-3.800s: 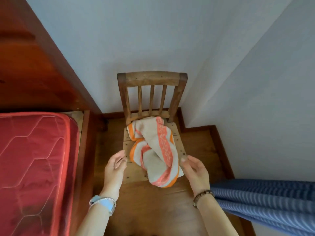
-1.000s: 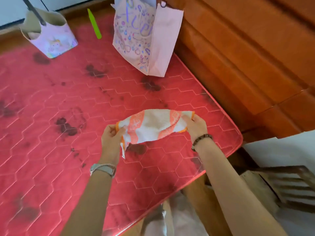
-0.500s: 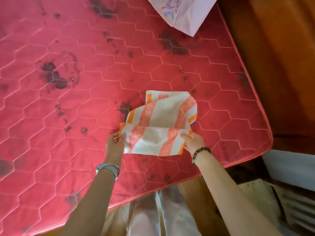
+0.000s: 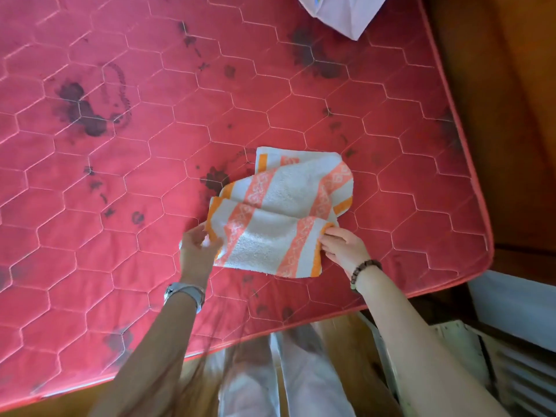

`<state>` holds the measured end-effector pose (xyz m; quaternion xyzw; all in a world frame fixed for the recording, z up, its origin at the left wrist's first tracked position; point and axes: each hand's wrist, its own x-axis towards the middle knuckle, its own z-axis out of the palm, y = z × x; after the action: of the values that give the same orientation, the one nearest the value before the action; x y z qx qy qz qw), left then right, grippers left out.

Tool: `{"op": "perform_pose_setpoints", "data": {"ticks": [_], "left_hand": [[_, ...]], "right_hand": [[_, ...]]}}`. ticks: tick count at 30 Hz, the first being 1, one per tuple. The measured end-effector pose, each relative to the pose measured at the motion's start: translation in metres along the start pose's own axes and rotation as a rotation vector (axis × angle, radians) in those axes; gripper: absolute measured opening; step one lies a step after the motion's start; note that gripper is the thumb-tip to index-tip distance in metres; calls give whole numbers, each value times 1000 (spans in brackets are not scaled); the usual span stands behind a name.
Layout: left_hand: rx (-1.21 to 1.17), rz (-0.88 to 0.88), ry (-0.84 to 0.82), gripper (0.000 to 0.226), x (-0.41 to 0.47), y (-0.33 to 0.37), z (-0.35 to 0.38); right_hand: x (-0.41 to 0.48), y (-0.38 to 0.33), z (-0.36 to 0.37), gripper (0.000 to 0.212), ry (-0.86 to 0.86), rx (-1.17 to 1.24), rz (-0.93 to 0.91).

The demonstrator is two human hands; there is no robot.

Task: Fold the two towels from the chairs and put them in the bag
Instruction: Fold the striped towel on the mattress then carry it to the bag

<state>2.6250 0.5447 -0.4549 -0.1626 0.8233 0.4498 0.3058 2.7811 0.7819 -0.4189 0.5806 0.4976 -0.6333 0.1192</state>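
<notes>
I have both hands, left (image 4: 197, 251) and right (image 4: 343, 246), pinching the towel (image 4: 279, 212) corners; slack middle could bunch, skewing my fold

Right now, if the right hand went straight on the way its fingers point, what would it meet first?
The orange-striped towel: the right hand pinches its right edge, fingers aimed left across the cloth. Further along that line the left hand holds the opposite edge, though depth is unclear.

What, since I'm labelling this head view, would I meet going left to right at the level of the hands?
left hand → orange-striped towel → right hand → wooden bed frame
</notes>
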Motion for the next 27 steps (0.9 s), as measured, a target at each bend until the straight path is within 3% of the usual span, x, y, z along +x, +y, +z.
{"op": "perform_pose_setpoints", "data": {"ticks": [4, 6, 8, 11, 15, 21, 25, 27], "left_hand": [[235, 45, -12, 51, -1, -28, -5], [367, 75, 44, 37, 3, -49, -10], [447, 109, 83, 31, 2, -64, -13], [401, 138, 142, 24, -2, -63, -19], [270, 174, 200, 26, -5, -42, -29], [-62, 175, 268, 22, 16, 4, -31], [-69, 176, 172, 22, 42, 8, -24], [9, 150, 106, 28, 48, -3, -19]], "right_hand": [[2, 22, 6, 53, -140, -288, 8], [6, 35, 10, 43, -131, -399, -4], [7, 46, 12, 15, -90, -489, -59], [2, 47, 12, 33, -10, -561, -165], [-5, 26, 7, 20, 74, -391, -270], [8, -23, 6, 18, 254, -83, -363], [29, -30, 9, 4, 143, 67, -273], [40, -21, 9, 24, 47, 56, -195]]}}
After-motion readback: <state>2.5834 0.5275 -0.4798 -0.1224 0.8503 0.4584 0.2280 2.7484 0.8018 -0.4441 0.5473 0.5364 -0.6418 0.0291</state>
